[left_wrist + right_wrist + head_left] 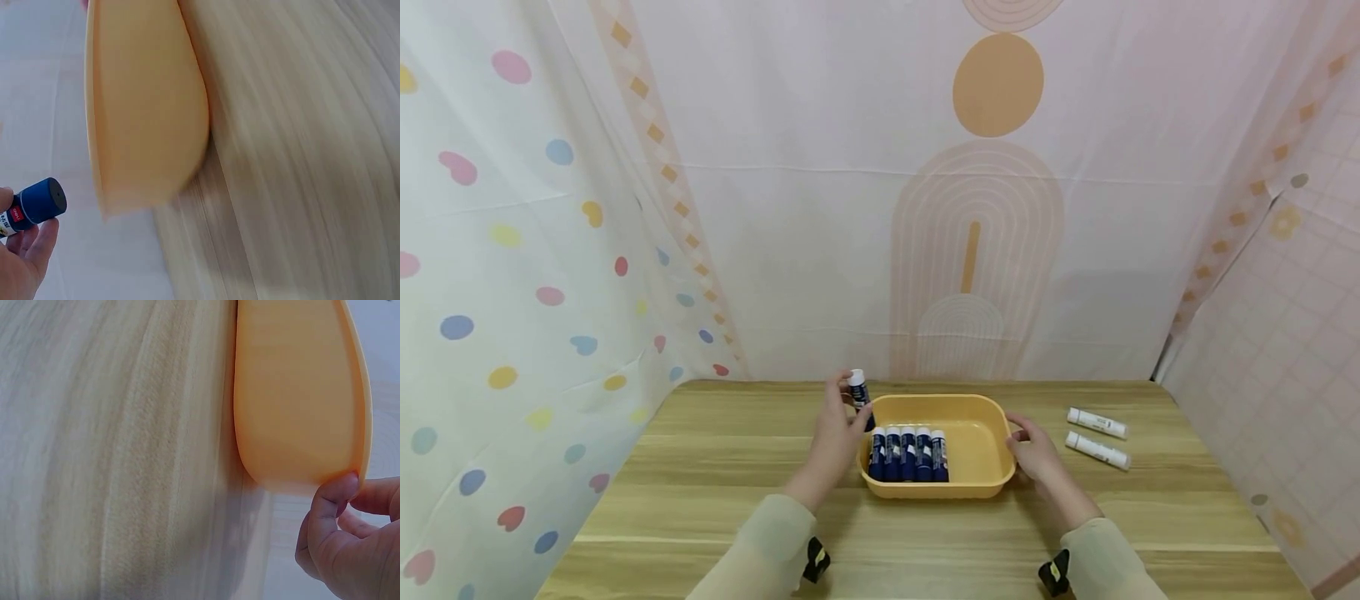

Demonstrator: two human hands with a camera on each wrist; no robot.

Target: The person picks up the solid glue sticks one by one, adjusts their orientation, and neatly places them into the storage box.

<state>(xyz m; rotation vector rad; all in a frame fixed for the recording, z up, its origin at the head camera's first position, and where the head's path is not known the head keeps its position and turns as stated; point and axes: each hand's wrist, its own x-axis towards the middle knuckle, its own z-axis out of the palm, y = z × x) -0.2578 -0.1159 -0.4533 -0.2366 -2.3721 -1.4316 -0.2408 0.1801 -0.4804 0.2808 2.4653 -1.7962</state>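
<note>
Head view: high above the table [722, 467], facing forward and down, farthest off.
Left wrist view: low, sideways, close to the tray's [936, 492] left end.
Right wrist view: likewise, right end.
Wrist views share: tray's outer wall.

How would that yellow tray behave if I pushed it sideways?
The yellow tray is probably stiff, since its walls hold their curved shape. Broad and low, it would likely slide rather than tip. The blue tubes inside might shift, with bare space beside them.
</note>
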